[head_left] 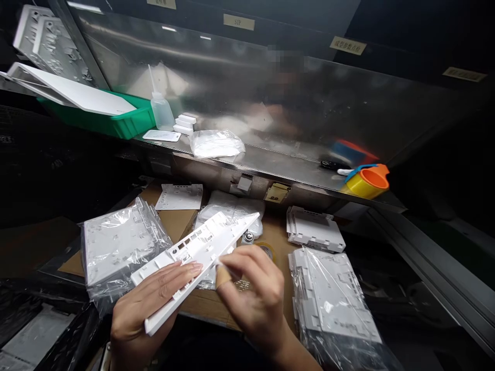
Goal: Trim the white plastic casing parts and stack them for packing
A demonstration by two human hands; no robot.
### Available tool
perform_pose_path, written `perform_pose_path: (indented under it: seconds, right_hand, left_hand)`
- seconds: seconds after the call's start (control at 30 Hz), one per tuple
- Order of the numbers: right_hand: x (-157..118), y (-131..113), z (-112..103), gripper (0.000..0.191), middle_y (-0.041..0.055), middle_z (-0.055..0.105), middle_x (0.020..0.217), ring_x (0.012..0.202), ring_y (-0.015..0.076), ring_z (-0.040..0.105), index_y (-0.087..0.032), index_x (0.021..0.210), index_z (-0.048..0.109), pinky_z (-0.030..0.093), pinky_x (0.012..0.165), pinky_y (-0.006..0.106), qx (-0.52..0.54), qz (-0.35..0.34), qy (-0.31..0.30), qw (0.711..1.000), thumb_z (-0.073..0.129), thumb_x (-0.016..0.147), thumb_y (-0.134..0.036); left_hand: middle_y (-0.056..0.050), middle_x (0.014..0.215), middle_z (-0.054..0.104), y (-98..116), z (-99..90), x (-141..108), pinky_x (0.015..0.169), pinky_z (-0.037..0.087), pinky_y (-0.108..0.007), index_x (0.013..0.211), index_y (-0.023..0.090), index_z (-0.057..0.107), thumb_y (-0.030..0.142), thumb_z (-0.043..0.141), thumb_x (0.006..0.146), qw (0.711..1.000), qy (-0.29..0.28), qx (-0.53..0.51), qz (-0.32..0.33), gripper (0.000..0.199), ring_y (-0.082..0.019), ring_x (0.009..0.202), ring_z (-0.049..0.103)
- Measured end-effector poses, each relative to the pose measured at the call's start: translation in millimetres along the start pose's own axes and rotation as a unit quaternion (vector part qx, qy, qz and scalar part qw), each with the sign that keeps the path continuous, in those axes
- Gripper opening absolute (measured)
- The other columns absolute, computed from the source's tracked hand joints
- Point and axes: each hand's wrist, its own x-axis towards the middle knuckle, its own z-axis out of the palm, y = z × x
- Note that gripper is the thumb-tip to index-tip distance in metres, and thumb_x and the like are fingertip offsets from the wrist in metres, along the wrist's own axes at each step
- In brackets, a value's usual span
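A white plastic housing with slots and small openings (207, 246) is tilted over the middle of the workbench. My left hand (154, 299) holds its lower left part, fingers laid across the inner face and the thumb hidden beneath. Close to the long near edge, my right hand (251, 293) is closed in a pinch, with a covering on its thumb tip. A small white bit shows between the pinching fingertips, too small to name. Just beyond the right hand lie a roll of tape (267, 250) and a small metal-topped item (248, 237).
Bagged white panels lie at left (116, 247) and right (334, 293), with stacked white parts (315, 229) behind. The metal shelf (278, 164) holds a green bin (133, 121), a squeeze bottle (162, 112), a bagged white item (217, 144) and a yellow-orange tape roll (365, 183).
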Motion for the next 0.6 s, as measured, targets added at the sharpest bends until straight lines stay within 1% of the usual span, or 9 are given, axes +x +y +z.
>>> perform_pose_path:
  seconds: [0.07, 0.1, 0.13, 0.23, 0.3, 0.37, 0.43, 0.5, 0.6]
  right_hand:
    - [3.0, 6.3, -3.6, 0.016, 0.0025, 0.068, 0.080, 0.071, 0.0150, 0.062, -0.019, 0.093, 0.074, 0.054, 0.066, 0.030, -0.002, -0.004, -0.005, 1.000, 0.065, 0.087, -0.008]
    - [5.3, 12.3, -8.3, 0.015, 0.0027, 0.069, 0.081, 0.073, 0.0155, 0.064, -0.020, 0.092, 0.075, 0.054, 0.067, 0.031, -0.011, 0.007, 0.010, 1.000, 0.065, 0.088, -0.009]
    - [7.8, 19.6, -15.1, 0.013, 0.0029, 0.070, 0.083, 0.076, 0.0162, 0.065, -0.020, 0.092, 0.075, 0.055, 0.069, 0.031, -0.025, 0.022, 0.038, 0.999, 0.065, 0.090, -0.011]
    - [13.6, 40.7, -43.6, 0.005, 0.0042, 0.072, 0.088, 0.080, 0.0184, 0.066, -0.020, 0.090, 0.077, 0.054, 0.071, 0.034, -0.074, 0.070, 0.180, 0.978, 0.072, 0.090, -0.021]
    - [13.8, 48.0, -61.2, 0.007, 0.0046, 0.072, 0.086, 0.079, 0.0196, 0.066, -0.019, 0.088, 0.077, 0.053, 0.070, 0.035, -0.082, 0.083, 0.270, 0.956, 0.078, 0.086, -0.026]
    - [10.9, 48.8, -71.6, 0.011, 0.0046, 0.071, 0.085, 0.078, 0.0203, 0.066, -0.019, 0.086, 0.077, 0.053, 0.069, 0.036, -0.070, 0.092, 0.313, 0.943, 0.081, 0.082, -0.028]
    - [6.1, 46.3, -73.4, 0.013, 0.0046, 0.070, 0.084, 0.078, 0.0206, 0.066, -0.019, 0.086, 0.077, 0.052, 0.070, 0.036, -0.049, 0.100, 0.315, 0.942, 0.083, 0.081, -0.029]
    - [1.1, 43.3, -69.1, 0.014, 0.0045, 0.070, 0.085, 0.079, 0.0206, 0.066, -0.019, 0.087, 0.077, 0.052, 0.070, 0.036, -0.033, 0.111, 0.294, 0.949, 0.083, 0.081, -0.030]
    - [-4.2, 40.5, -58.6, 0.013, 0.0045, 0.070, 0.087, 0.080, 0.0202, 0.066, -0.019, 0.089, 0.078, 0.052, 0.071, 0.035, -0.016, 0.117, 0.259, 0.959, 0.082, 0.083, -0.030]
  left_hand:
    - [-0.004, 0.121, 0.077, 1.6, -0.5, 1.5, 0.104, 0.057, -0.042, 0.128, 0.020, 0.071, -0.003, 0.066, 0.087, 1.000, 0.004, 0.002, 0.000, 0.047, -0.025, 0.108, 0.073]
    - [-0.003, 0.120, 0.078, 3.2, -0.7, 2.8, 0.103, 0.058, -0.041, 0.126, 0.021, 0.072, -0.002, 0.067, 0.087, 1.000, 0.010, 0.003, -0.012, 0.045, -0.024, 0.106, 0.074]
    - [-0.001, 0.118, 0.078, 5.1, -0.9, 4.5, 0.100, 0.060, -0.039, 0.123, 0.023, 0.074, 0.000, 0.070, 0.087, 0.999, 0.021, 0.001, -0.027, 0.043, -0.023, 0.103, 0.075]
    - [0.004, 0.110, 0.081, 10.5, -1.3, 10.1, 0.088, 0.067, -0.031, 0.111, 0.028, 0.078, 0.008, 0.078, 0.085, 0.992, 0.075, -0.022, -0.102, 0.033, -0.020, 0.089, 0.079]
    - [0.006, 0.103, 0.082, 11.5, -1.6, 12.0, 0.082, 0.068, -0.025, 0.106, 0.030, 0.078, 0.014, 0.080, 0.085, 0.980, 0.104, -0.045, -0.162, 0.027, -0.019, 0.084, 0.080]
    - [0.005, 0.099, 0.083, 10.0, -1.8, 11.3, 0.078, 0.068, -0.022, 0.105, 0.030, 0.078, 0.019, 0.081, 0.085, 0.968, 0.119, -0.061, -0.212, 0.023, -0.019, 0.082, 0.080]
    - [0.003, 0.097, 0.083, 7.5, -2.0, 8.9, 0.074, 0.068, -0.024, 0.106, 0.028, 0.078, 0.024, 0.082, 0.085, 0.961, 0.120, -0.084, -0.235, 0.022, -0.021, 0.081, 0.080]
    - [0.001, 0.098, 0.083, 5.8, -2.1, 7.1, 0.075, 0.069, -0.027, 0.107, 0.026, 0.079, 0.025, 0.082, 0.085, 0.954, 0.115, -0.112, -0.253, 0.022, -0.024, 0.083, 0.081]
    - [0.000, 0.100, 0.083, 5.6, -2.0, 8.4, 0.076, 0.069, -0.027, 0.107, 0.026, 0.080, 0.023, 0.083, 0.083, 0.949, 0.105, -0.145, -0.259, 0.024, -0.026, 0.086, 0.080]
